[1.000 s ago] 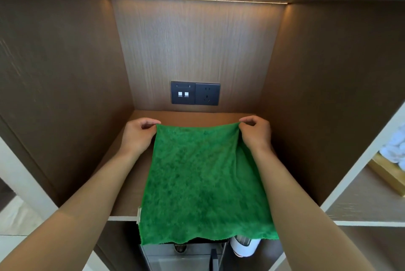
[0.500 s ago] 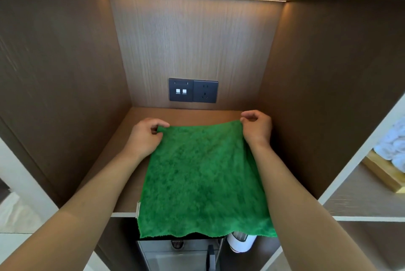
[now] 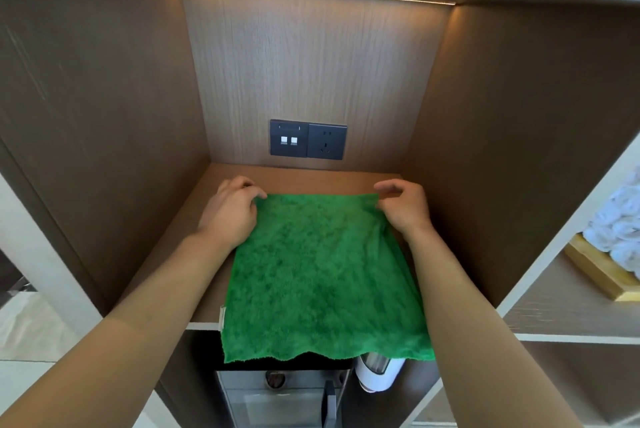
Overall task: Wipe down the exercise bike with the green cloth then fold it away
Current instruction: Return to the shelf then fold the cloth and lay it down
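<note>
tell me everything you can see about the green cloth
The green cloth is a fuzzy, towel-like square, spread flat on the wooden shelf, its near edge hanging wavy over the front lip. A small white tag shows at its near left edge. The left hand pinches its far left corner; the right hand touches its far right corner, fingers loosened.

The green cloth (image 3: 322,275) is a fuzzy square, spread flat and unfolded; its far edge lies deep on the surface, corners raised slightly; its near edge hangs wavy over the front lip.
</note>
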A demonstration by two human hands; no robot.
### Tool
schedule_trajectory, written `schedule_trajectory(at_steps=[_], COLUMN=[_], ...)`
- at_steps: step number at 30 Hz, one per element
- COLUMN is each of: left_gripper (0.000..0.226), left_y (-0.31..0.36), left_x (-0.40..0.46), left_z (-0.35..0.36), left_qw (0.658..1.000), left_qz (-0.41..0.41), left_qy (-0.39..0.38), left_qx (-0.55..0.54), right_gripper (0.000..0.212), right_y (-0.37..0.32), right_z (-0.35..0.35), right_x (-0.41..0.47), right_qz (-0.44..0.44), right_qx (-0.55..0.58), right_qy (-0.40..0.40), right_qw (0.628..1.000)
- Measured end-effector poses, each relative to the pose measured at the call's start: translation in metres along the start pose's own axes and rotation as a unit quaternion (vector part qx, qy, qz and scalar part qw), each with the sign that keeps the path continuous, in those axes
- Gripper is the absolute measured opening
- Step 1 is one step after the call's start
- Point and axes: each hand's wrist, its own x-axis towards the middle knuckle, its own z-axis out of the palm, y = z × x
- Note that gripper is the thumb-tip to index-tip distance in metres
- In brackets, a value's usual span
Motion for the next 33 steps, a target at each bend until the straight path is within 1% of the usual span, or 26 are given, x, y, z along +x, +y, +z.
schedule_trajectory(at_steps=[2,3,4,5,7,9,11,13,15,16,17,18,19,20,21,23,26,29,31,33], left_gripper=[0.029,0.027,0.026,0.030,0.050,0.063,0.070,0.078,0.082,0.083,0.081,0.077,0.075,0.074,0.074,0.072,0.057,0.052,0.054,0.061], left_y=[0.005,0.009,0.014,0.018,0.024,0.023,0.021,0.020,0.020,0.020,0.022,0.023,0.023,0.023,0.023,0.022,0.022,0.032,0.047,0.063], left_x=[-0.003,-0.005,-0.008,-0.010,-0.010,-0.010,-0.009,-0.008,-0.006,-0.007,-0.007,-0.007,-0.007,-0.006,-0.005,-0.005,-0.007,-0.010,-0.019,-0.035], left_z=[-0.005,-0.007,-0.008,-0.007,-0.003,0.001,0.002,0.002,0.001,0.001,0.000,0.000,-0.001,-0.002,-0.003,-0.004,-0.005,-0.013,-0.017,-0.017], left_qw=[0.999,0.997,0.996,0.995,0.991,0.986,0.985,0.985,0.985,0.984,0.984,0.983,0.982,0.982,0.981,0.978,0.976,0.975,0.980,0.978], left_qz=[0.036,0.060,0.078,0.087,0.081,0.055,0.042,0.037,0.039,0.040,0.039,0.038,0.038,0.038,0.037,0.037,0.034,0.037,0.052,0.050], left_qy=[0.032,0.035,0.019,-0.015,-0.104,-0.156,-0.165,-0.167,-0.169,-0.172,-0.176,-0.179,-0.183,-0.187,-0.192,-0.199,-0.201,-0.174,-0.164,-0.195], left_qx=[-0.013,-0.022,-0.031,-0.037,-0.025,-0.013,-0.013,-0.012,-0.006,-0.003,0.000,0.004,0.009,0.013,0.020,0.042,0.081,0.129,0.102,0.053], right_gripper=[0.039,0.038,0.039,0.040,0.042,0.038,0.030,0.024,0.022,0.024,0.030,0.040,0.051,0.061,0.069,0.079,0.086,0.089,0.089,0.087], right_y=[-0.002,-0.004,-0.006,-0.011,-0.018,-0.015,-0.004,-0.002,-0.013,-0.019,-0.025,-0.028,-0.027,-0.024,-0.020,-0.016,-0.016,-0.014,-0.014,-0.016], right_z=[0.003,0.006,0.007,0.008,0.007,0.007,0.007,0.006,0.005,0.006,0.008,0.012,0.015,0.018,0.018,0.014,0.011,0.013,0.014,0.013], right_x=[-0.001,0.000,0.001,0.002,0.004,0.003,0.000,-0.005,-0.015,-0.022,-0.034,-0.047,-0.061,-0.072,-0.079,-0.081,-0.077,-0.077,-0.078,-0.078], right_qz=[0.004,0.003,0.000,-0.005,-0.023,-0.053,-0.069,-0.075,-0.123,-0.157,-0.190,-0.212,-0.218,-0.208,-0.189,-0.152,-0.140,-0.132,-0.132,-0.133], right_qx=[-0.001,-0.005,-0.009,-0.016,-0.050,-0.121,-0.181,-0.207,-0.227,-0.241,-0.260,-0.283,-0.311,-0.340,-0.364,-0.383,-0.407,-0.422,-0.427,-0.430], right_qy=[0.005,0.012,0.023,0.034,0.053,0.061,0.059,0.057,0.052,0.026,-0.023,-0.091,-0.159,-0.211,-0.242,-0.258,-0.244,-0.232,-0.234,-0.231], right_qw=[1.000,1.000,1.000,0.999,0.997,0.989,0.979,0.974,0.965,0.957,0.946,0.931,0.911,0.892,0.879,0.874,0.869,0.866,0.864,0.863])
